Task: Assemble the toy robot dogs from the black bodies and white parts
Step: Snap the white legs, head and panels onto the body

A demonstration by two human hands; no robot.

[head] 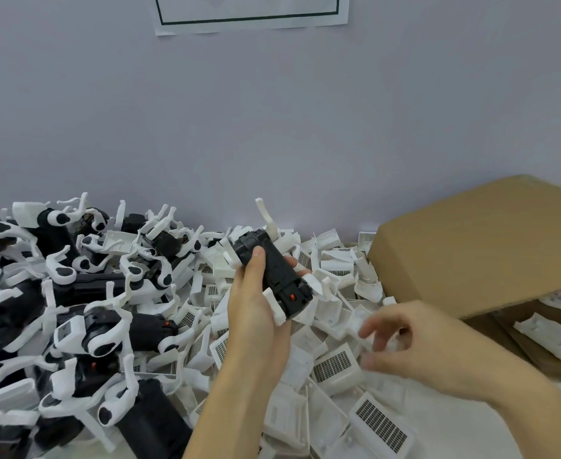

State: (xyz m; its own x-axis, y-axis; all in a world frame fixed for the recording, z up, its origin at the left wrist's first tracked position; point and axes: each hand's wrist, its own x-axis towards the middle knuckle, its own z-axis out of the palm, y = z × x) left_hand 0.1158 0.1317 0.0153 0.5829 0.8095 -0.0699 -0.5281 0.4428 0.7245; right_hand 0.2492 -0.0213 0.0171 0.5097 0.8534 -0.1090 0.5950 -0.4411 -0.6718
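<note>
- A pale lavender-grey wall (272,111) fills the upper half of the view, with the lower edge of a white paper sheet bearing a dark rectangular border (252,14) stuck to it at the top.
- A large brown corrugated cardboard box (477,246) sits at the right with its flap tilted up; a few white plastic pieces lie in its shadowed opening (550,336).
- A heap of toy robot dogs with black bodies and curved white legs (73,309) covers the left side, piled against the wall.
- A spread of loose white plastic shell parts, many with dark grid-patterned panels (335,366), lies from the middle to the lower right, touching the heap of dogs on one side and the box on the other.
- The right hand (415,352) hovers low over the white parts, blurred, its fingers loosely curled and apart with nothing visibly held; whether the fingertips touch a part below cannot be told.
- The left hand (255,303) is raised above the parts, thumb on top and fingers wrapped underneath, clamped round a body.
- That black oblong toy dog body with a small red switch on its near end (277,276) is held tilted, far end toward the wall, with white leg pieces sticking out at its corners, one pointing upward.
</note>
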